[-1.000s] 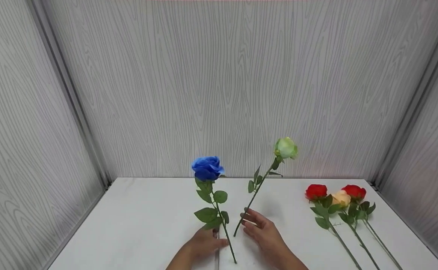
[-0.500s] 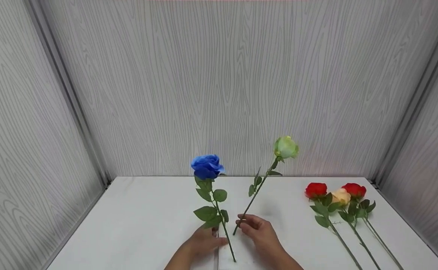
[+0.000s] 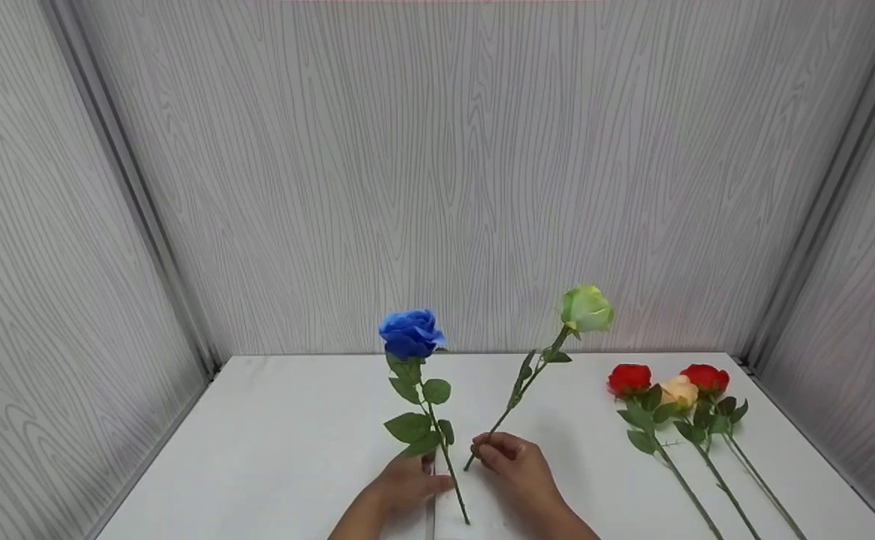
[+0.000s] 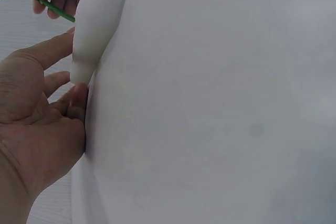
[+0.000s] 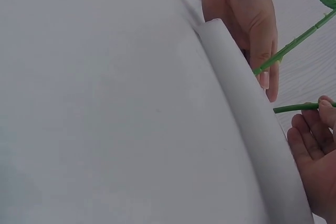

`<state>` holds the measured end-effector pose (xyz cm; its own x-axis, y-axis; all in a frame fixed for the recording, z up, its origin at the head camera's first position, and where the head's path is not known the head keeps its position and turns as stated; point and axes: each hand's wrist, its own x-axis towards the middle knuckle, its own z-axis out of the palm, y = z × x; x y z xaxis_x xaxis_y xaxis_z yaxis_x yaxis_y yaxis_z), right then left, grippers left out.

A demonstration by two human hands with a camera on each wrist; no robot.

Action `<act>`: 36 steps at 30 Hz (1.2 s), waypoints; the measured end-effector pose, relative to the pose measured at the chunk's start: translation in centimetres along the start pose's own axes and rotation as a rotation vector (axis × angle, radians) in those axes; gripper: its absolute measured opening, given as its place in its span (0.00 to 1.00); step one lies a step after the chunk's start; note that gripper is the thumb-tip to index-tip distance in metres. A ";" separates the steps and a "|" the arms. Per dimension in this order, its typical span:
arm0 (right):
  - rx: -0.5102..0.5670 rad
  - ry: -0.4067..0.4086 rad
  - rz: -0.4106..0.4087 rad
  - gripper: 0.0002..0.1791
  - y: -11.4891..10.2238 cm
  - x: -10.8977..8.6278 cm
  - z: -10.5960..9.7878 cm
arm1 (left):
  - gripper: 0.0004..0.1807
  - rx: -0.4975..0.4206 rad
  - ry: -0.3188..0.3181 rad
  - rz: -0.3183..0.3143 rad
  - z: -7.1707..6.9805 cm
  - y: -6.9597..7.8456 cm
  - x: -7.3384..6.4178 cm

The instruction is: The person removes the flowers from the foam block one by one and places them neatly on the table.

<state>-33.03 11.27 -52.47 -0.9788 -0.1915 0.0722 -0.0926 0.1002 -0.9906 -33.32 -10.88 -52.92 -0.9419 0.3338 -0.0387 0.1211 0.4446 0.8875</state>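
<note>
Nearest to us, we see the left hand (image 3: 404, 484) low down by the stem of the blue rose (image 3: 412, 334). The stem runs across its thumb, and the flower stands tall with a small lean. We cannot tell if the left fingers pinch that stem, because their tips are partly hidden. Just beside it, the right hand (image 3: 518, 469) pinches the green rose (image 3: 586, 308) between thumb and fingers, near the stem's bottom end. We guess it is held there because that bit is bare, with no leaves in the way. Its bloom tips out to the right. Both hands reach forward from below, thumbs turned toward each other. Well off to the right, two red roses (image 3: 629, 380) and a peach rose (image 3: 680, 394) lie on the white surface (image 3: 280, 435). We think their stems point toward us so they are easy to grab. A gray wall (image 3: 407, 165) stands behind everything.
</note>
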 end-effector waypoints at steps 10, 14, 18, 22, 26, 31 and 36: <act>0.028 -0.015 -0.023 0.14 0.2 -0.1 -0.3 | 0.42 0.015 0.007 -0.032 0.1 -0.1 0.1; 0.030 0.000 -0.006 0.13 0.2 -0.2 -0.2 | 0.42 0.020 0.011 -0.026 0.1 -0.1 0.1; 0.087 0.016 0.018 0.16 0.3 -0.3 -0.2 | 0.42 0.005 0.008 -0.039 0.1 -0.1 0.2; 0.190 0.039 0.024 0.20 0.5 -0.3 -0.5 | 0.44 -0.022 0.001 -0.056 0.1 -0.1 0.2; 0.294 0.042 0.009 0.20 0.9 -0.3 -0.8 | 0.44 -0.013 0.005 -0.050 0.2 0.0 0.2; 0.356 0.021 -0.001 0.19 1.1 -0.6 -1.0 | 0.43 0.009 0.016 -0.061 0.2 0.1 0.1; 0.370 0.013 0.010 0.15 1.0 -0.7 -1.1 | 0.44 0.022 0.007 -0.091 0.2 0.2 0.2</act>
<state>-32.63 12.57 -53.36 -0.9818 -0.1798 0.0616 -0.0132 -0.2587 -0.9659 -33.41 -10.57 -52.85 -0.9514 0.2856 -0.1156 0.0415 0.4907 0.8703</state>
